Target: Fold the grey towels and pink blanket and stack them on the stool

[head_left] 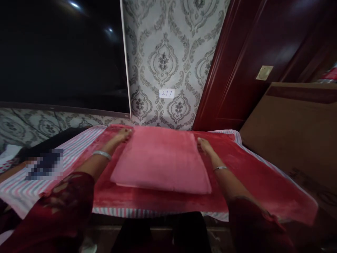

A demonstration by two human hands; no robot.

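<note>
A folded pink cloth (160,160) lies flat on a larger red cloth (247,175), its near edge roughly straight. At its far left corner, my left hand (123,135) is closed, fingers curled against the pink edge. My right hand (204,144) is likewise closed at the far right corner, with the fingertips on the side of the pink cloth. Motion blur softens both sets of fingers. Under the red cloth, a striped cloth (71,151) in white, pink and grey shows along the borders.
A large dark screen (60,52) stands at the back left, before patterned wallpaper bearing a paper label (166,93). To the right are dark red wood panelling (244,45) and a big cardboard box (295,130). A blurred-out dark object (46,165) lies at left.
</note>
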